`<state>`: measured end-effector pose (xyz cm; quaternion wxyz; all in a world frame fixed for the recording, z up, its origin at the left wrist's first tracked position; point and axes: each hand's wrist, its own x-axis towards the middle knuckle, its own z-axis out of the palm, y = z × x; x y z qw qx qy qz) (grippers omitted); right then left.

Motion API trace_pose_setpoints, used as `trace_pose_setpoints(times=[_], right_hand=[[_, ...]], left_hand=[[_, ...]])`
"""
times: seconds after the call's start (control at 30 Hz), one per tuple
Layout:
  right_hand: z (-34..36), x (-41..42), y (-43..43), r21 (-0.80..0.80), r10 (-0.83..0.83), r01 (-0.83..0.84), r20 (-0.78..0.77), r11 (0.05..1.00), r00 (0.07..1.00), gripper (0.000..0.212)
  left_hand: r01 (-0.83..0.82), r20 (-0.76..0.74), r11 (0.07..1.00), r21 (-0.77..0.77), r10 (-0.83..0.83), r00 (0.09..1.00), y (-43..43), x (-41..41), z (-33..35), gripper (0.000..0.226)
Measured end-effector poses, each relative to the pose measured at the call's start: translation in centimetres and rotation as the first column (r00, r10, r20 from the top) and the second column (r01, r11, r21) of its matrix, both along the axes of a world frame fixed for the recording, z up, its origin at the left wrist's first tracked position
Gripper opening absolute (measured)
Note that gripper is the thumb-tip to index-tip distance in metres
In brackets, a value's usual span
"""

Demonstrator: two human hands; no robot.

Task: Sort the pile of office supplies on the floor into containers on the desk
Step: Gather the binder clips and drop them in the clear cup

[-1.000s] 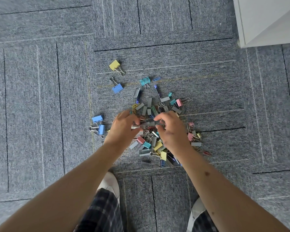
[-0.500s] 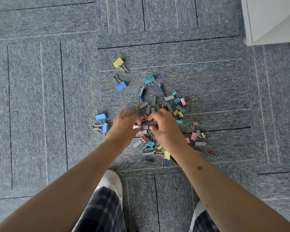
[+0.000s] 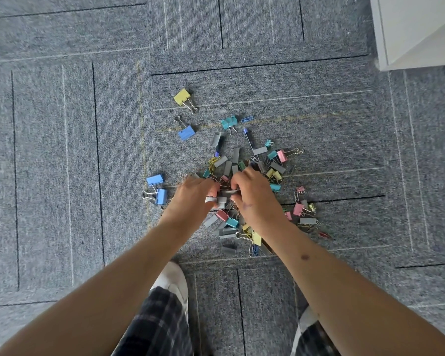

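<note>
A pile of office supplies point(image 3: 244, 165) lies on the grey carpet: small binder clips in several colours, grey staple strips and paper clips. Both my hands are down in the middle of the pile. My left hand point(image 3: 194, 195) pinches grey staple strips point(image 3: 216, 199) between its fingertips. My right hand point(image 3: 254, 195) curls over the pile and grips another grey staple strip point(image 3: 231, 192) right beside the left fingers. Much of the pile's centre is hidden under my hands.
Stray binder clips lie apart from the pile: a yellow one point(image 3: 182, 96), a blue one point(image 3: 186, 132), two blue ones point(image 3: 157, 188) at the left. A white furniture corner point(image 3: 419, 29) stands at the top right. My shoes point(image 3: 171, 281) are just below the pile.
My hands have drawn closer together over the pile's centre, fingers working the grey strips. The view has shifted slightly; the loose clips stay where they were.
</note>
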<state>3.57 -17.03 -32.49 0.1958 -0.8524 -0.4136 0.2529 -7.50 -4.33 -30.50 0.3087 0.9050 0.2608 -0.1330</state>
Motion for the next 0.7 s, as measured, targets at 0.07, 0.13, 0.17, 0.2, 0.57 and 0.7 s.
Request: trace_pose_setpoints(times=[0.07,0.13,0.17,0.2,0.57,0.7], right_hand=[[0.0,0.1,-0.3,0.013,0.007,-0.007,0.011,1.0,1.0,0.022],[0.1,0.1,-0.6,0.02,0.04,-0.04,0.029,0.999,0.999,0.027],[0.1,0.0,-0.7,0.021,0.051,-0.052,0.029,0.998,0.998,0.024],[0.1,0.0,-0.7,0.022,0.047,-0.047,0.011,0.999,0.999,0.02],[3.2,1.8,-1.6,0.04,-0.389,0.462,-0.481,0.886,0.786,0.003],[3.6,2.8,-1.8,-0.086,-0.502,0.602,-0.65,0.794,0.57,0.01]], left_hand=[[-0.006,-0.005,1.0,-0.022,0.006,1.0,0.0,0.0,-0.1,0.032],[-0.002,-0.02,0.999,-0.033,0.001,1.0,0.1,0.1,-0.3,0.031],[0.009,-0.028,1.0,-0.028,-0.01,1.0,0.1,0.1,-0.3,0.029],[0.022,-0.037,1.0,-0.022,-0.023,0.999,0.1,0.2,-0.4,0.027],[-0.1,-0.091,0.985,-0.137,0.088,0.992,0.6,0.6,0.7,0.018],[-0.334,-0.074,0.896,-0.292,0.327,0.942,1.0,1.5,1.5,0.018]])
